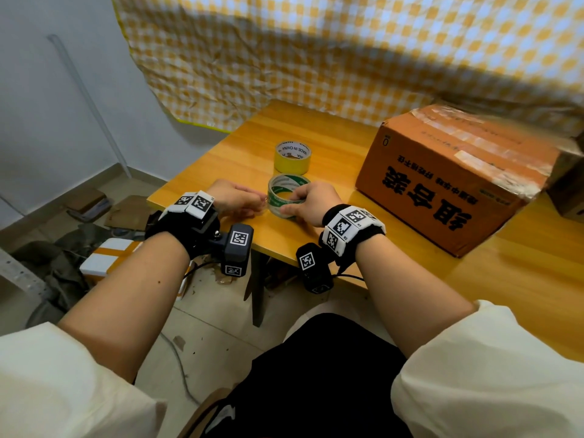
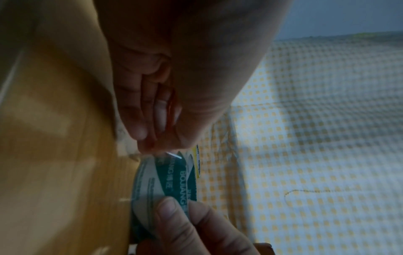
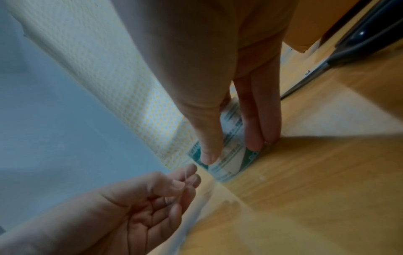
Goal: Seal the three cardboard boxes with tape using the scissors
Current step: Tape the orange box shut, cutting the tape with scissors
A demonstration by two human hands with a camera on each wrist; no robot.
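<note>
A clear tape roll (image 1: 286,184) with a green-and-white core stands on the wooden table (image 1: 221,162) near its front left corner. My right hand (image 1: 291,202) grips the roll (image 3: 229,165) between thumb and fingers. My left hand (image 1: 260,202) pinches the roll's free end (image 3: 188,173) just left of it, fingers curled (image 2: 150,146). An orange-brown cardboard box (image 1: 452,184) with black characters and old tape strips on top sits to the right. Black-handled scissors (image 3: 348,46) lie on the table beside the box, seen only in the right wrist view.
A yellow tape roll (image 1: 292,156) stands just behind the clear one. Part of another box (image 1: 568,191) shows at the far right edge. A yellow checked cloth (image 1: 316,58) hangs behind the table. Clutter (image 1: 94,241) lies on the floor to the left.
</note>
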